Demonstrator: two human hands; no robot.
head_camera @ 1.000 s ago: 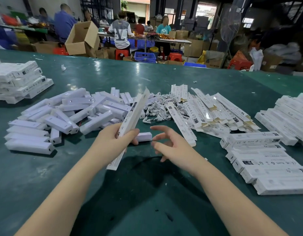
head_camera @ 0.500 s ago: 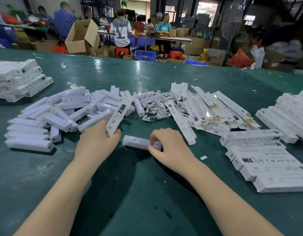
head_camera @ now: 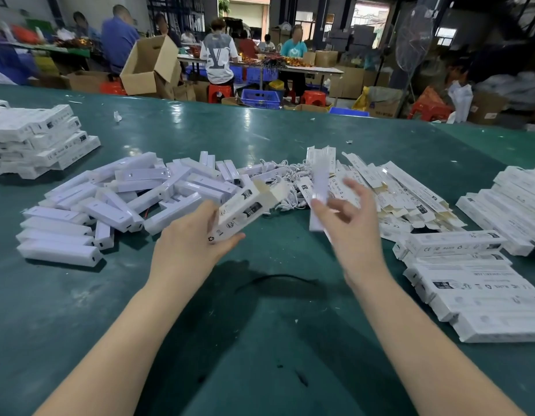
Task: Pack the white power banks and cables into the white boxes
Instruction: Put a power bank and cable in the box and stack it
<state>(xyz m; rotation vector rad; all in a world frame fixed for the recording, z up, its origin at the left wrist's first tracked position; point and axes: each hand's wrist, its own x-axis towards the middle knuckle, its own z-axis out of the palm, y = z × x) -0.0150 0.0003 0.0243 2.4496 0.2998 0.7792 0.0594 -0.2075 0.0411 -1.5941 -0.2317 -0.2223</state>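
— Far left of the frame, what's there?

— A stack of finished white boxes on the green surface, then the loose heap of power banks just right of it, untouched.

— And the hands?

— The left hand, left of centre, grips an open white box by its lower end. Half a second ago that box was tipped down toward the heap; now its open flap points at the right hand.

— Which was down on the surface a moment back?

— Yes, fingers on a single power bank. It's now lifted: the right hand pinches it upright between thumb and fingertips, other fingers spread. Blurred, so I can't tell the exact grip.

— So insertion comes next?

— I'd judge so; bank and box mouth are near but apart, and the bank would need tipping to line up.

— Further right?

— The tangle of cables behind, flat unfolded boxes, then packed boxes at the right edge.
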